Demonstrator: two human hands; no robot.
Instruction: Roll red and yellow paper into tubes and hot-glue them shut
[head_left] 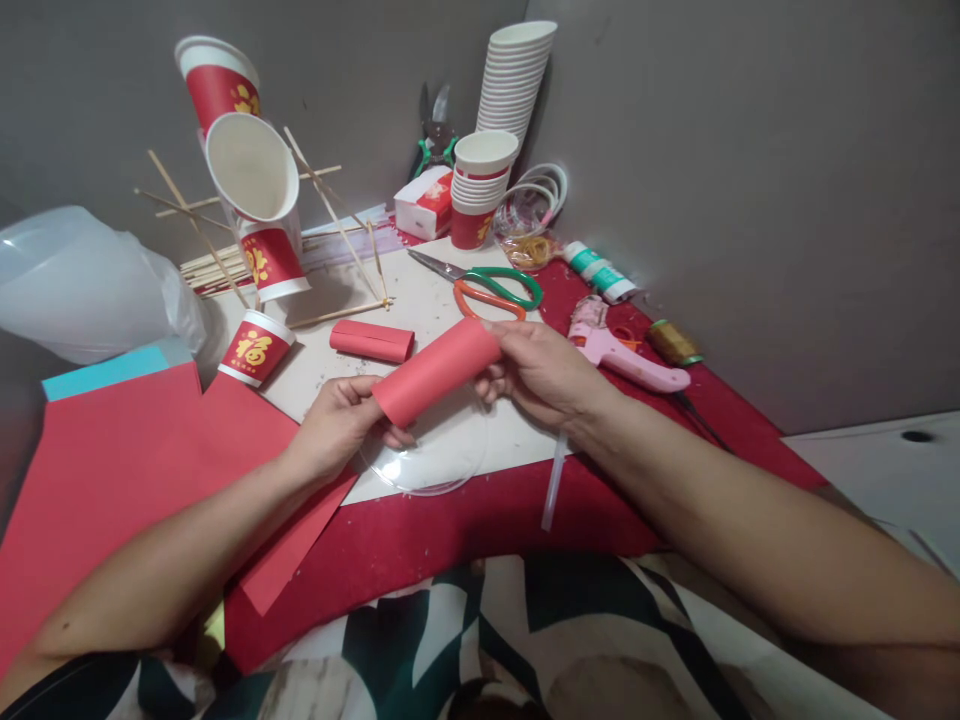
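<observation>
Both hands hold a rolled tube of red paper point(437, 369) just above a clear plastic disc point(427, 455) on the white board. My left hand point(341, 420) grips the tube's lower left end, fingers curled round it. My right hand point(536, 372) pinches its upper right end. A second, smaller red paper roll point(372, 341) lies on the board behind the held tube.
Red paper sheets point(112, 470) lie at left, a cup-and-stick structure point(251, 200) behind them. Scissors point(487, 285), pink glue gun point(622, 352), glue stick point(553, 480), thread spool point(673, 343), glue bottle point(600, 270) and stacked cups point(517, 80) crowd the back right.
</observation>
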